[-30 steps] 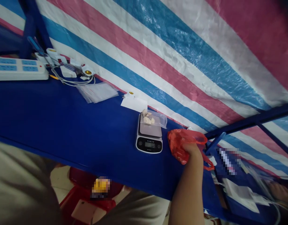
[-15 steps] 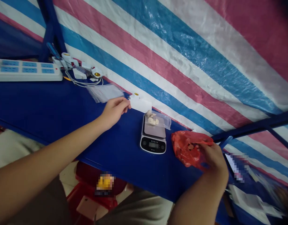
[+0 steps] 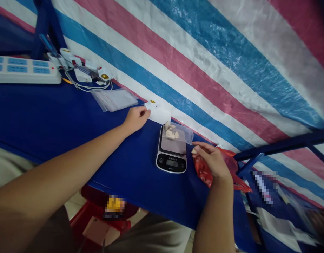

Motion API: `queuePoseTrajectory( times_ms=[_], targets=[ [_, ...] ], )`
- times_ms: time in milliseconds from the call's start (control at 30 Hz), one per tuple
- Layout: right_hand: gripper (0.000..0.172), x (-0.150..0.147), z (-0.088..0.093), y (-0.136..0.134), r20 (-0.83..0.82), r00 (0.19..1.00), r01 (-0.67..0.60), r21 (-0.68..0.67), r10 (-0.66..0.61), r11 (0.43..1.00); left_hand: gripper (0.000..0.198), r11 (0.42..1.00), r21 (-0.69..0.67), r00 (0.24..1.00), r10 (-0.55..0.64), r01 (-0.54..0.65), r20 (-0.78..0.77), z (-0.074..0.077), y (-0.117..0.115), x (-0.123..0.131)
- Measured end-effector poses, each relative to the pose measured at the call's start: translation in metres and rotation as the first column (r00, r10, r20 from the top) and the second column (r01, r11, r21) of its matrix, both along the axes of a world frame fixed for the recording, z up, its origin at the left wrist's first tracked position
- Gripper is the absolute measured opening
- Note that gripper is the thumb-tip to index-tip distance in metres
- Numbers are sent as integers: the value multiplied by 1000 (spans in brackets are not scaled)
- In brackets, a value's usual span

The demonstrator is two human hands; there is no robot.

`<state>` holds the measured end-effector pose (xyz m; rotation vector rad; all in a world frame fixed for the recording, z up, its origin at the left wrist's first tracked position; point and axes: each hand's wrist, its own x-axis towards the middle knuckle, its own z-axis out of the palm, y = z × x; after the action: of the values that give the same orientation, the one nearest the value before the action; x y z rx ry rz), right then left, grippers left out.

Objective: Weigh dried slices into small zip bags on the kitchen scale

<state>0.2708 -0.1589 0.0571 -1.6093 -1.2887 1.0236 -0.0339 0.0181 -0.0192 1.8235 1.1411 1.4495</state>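
Note:
A small digital scale (image 3: 171,154) stands on the blue table (image 3: 72,130) with a clear plastic bag (image 3: 181,133) of pale lumps (image 3: 171,133) lying on its pan. My right hand (image 3: 211,160) hovers just right of the scale, over a red plastic bag (image 3: 204,170), and pinches a small pale piece between thumb and fingers. My left hand (image 3: 137,117) reaches across the table, its fingers closed on the edge of a white paper packet (image 3: 159,112) lying behind the scale.
A stack of clear bags (image 3: 114,100) lies left of the packet. A white power strip (image 3: 25,70) and white plugs with cables (image 3: 83,72) sit at the far left. A striped tarp (image 3: 204,59) hangs behind. Red crates (image 3: 98,218) stand under the table.
My left arm came into view and reached the white packet. My right hand left the red bag's inside and rose toward the scale, pinching a small pale piece.

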Motion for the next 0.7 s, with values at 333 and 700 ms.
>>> queuePoseTrajectory(
  times_ms=[333,700],
  targets=[
    [48,-31,-17,16,112,993,37,35,-40,999,39,998,-54,998,-28,25,-64,2,-1,1],
    [54,1,-15,13,409,848,231,286,-336,930,40,996,-80,997,-34,29,-66,1,0,0]
  ],
)
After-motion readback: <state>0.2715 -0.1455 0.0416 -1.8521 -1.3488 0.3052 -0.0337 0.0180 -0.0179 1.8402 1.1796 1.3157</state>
